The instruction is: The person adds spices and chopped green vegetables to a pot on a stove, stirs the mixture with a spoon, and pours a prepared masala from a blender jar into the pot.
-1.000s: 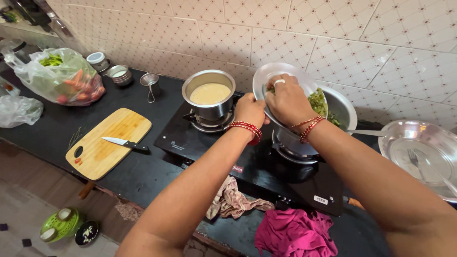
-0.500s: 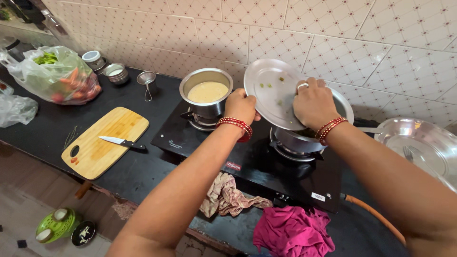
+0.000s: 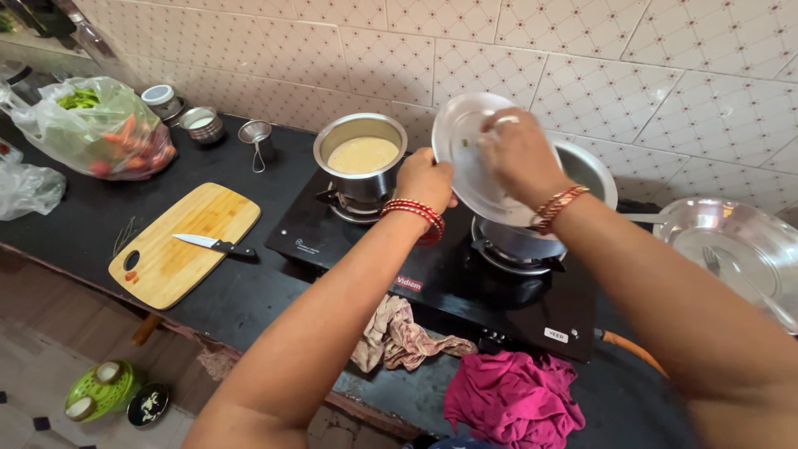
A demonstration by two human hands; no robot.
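A: Where is the steel plate (image 3: 470, 158)?

B: Upper middle of the frame, tilted steeply over the pan (image 3: 573, 179) on the right burner of the black stove (image 3: 432, 266). The left hand (image 3: 424, 179) grips its lower left rim; the right hand (image 3: 519, 154) lies flat against its face, fingers spread. A few green bits cling to the plate.

A: What could go wrong?

B: I judge the plate could slip from the one-hand rim grip and knock the pan or the pot of pale liquid (image 3: 362, 154) just to its left. Both wrists also sit close over the burners.

A: Any packages or labels?

B: Two small light labels on the stove's front edge, one near centre, one lower right. At upper left a clear plastic bag of vegetables (image 3: 91, 125), green and orange inside; another thin bag (image 3: 29, 187) at the left edge. Two small round tins (image 3: 183, 112) stand by the tiled wall. A cutting board (image 3: 183, 245) with a knife (image 3: 216, 244) lies on the dark worktop (image 3: 83, 224).
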